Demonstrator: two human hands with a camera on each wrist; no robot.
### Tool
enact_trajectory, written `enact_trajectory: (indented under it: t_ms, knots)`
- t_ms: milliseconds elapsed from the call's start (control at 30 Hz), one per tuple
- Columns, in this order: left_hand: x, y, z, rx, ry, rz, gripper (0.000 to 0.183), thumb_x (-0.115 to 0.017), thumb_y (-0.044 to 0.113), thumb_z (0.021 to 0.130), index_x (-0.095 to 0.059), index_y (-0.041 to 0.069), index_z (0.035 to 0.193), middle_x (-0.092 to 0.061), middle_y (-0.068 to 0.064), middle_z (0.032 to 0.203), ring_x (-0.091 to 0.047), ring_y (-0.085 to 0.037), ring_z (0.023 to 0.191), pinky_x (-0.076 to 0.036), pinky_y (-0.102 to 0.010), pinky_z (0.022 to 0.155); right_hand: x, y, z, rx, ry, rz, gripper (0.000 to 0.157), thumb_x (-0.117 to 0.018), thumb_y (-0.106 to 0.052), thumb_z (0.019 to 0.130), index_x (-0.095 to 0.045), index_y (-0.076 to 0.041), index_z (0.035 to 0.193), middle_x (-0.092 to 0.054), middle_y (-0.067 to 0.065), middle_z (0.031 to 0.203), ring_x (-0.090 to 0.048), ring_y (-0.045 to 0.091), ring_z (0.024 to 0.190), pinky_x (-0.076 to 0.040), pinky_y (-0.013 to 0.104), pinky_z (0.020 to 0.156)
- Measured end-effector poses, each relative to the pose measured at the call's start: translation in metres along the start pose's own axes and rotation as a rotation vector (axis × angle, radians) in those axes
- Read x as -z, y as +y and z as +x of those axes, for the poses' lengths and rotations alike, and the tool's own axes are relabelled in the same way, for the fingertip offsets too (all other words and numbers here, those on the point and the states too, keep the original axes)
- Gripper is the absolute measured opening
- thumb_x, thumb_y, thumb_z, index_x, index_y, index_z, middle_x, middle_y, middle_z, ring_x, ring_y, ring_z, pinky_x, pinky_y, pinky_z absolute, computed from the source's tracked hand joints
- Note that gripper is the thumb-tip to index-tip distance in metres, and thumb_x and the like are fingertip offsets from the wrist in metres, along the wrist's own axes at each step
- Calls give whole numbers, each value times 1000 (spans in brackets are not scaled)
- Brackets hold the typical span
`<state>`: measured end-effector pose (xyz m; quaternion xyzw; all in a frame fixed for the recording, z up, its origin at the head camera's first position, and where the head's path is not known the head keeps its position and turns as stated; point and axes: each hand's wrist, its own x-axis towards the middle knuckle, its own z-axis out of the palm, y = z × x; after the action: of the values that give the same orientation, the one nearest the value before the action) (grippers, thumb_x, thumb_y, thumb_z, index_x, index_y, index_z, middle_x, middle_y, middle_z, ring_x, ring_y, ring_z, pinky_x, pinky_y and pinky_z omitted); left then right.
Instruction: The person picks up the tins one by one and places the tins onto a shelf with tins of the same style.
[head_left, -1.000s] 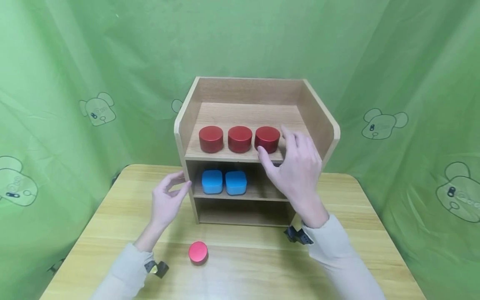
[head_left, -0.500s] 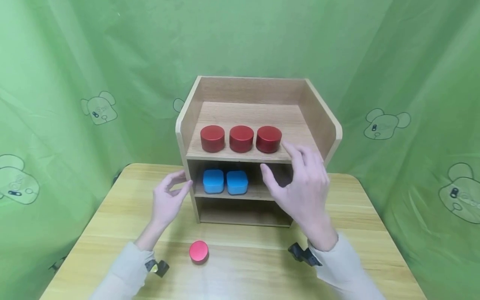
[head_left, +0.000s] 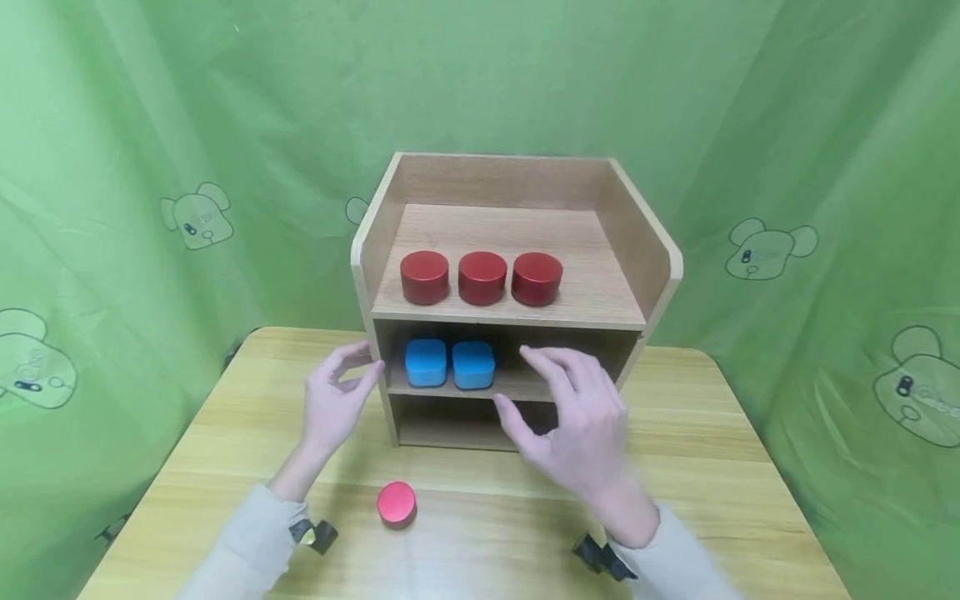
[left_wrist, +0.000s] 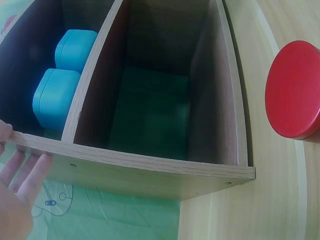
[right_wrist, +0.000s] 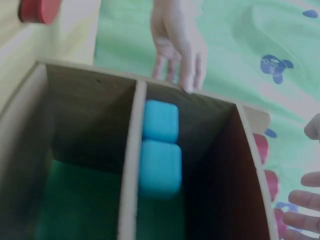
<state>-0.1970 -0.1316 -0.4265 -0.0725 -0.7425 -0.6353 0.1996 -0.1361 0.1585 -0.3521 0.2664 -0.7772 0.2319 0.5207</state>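
Observation:
A small wooden shelf unit (head_left: 502,221) stands on the table. My left hand (head_left: 330,408) holds the front edge of its left side panel, the thumb at the edge and the fingers along the outer face (left_wrist: 30,180). In front of the middle and lower compartments, my right hand (head_left: 581,425) hangs with fingers spread and nothing in its grasp. Three red round tins (head_left: 482,277) line the front of the top level. Two blue rounded-square boxes (head_left: 426,363) sit side by side at the left of the middle compartment.
Another red round tin (head_left: 396,504) lies on the wooden table (head_left: 480,542), in front of the shelf unit and right of my left forearm. A green curtain (head_left: 480,75) with printed animal heads surrounds the table at the back and sides.
My right hand has drawn away from the rightmost red tin on the top level and lowered in front of the compartments. The left hand stays at the side panel.

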Motion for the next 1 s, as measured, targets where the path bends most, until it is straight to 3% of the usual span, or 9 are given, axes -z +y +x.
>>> enact_trajectory:
  t_ms: [233,467,733,1000]
  knots:
    - [0,-1,0,-10,5,-4,37,-74,-5,92,-66,-6,128,-71,-27,128,-67,10,103,-65,-16,85,-14,-10,-28,44,12,101,50,-66,-48,99,-77,-2,113,-77,12,103,-71,28,88,-62,41,69]
    - [0,0,0,-2,6,10,37,-75,-4,92,-67,-5,128,-72,-25,128,-67,11,103,-65,-15,85,-29,-17,-59,35,-34,169,46,-65,-46,100,-76,-4,115,-77,10,101,-71,25,86,-63,38,69]
    - [0,0,-1,7,9,6,38,-74,-5,92,-66,-7,129,-70,-27,129,-66,11,102,-65,-15,84,-38,-22,-97,0,-220,181,48,-61,-50,102,-74,-7,119,-76,4,106,-72,19,94,-66,32,78]
    - [-1,2,-1,4,8,-1,37,-73,-6,92,-66,-8,128,-70,-28,128,-66,12,102,-65,-15,85,-47,-23,-127,-47,-408,250,52,-76,-46,92,-69,-8,127,-75,0,115,-71,15,102,-67,32,85]
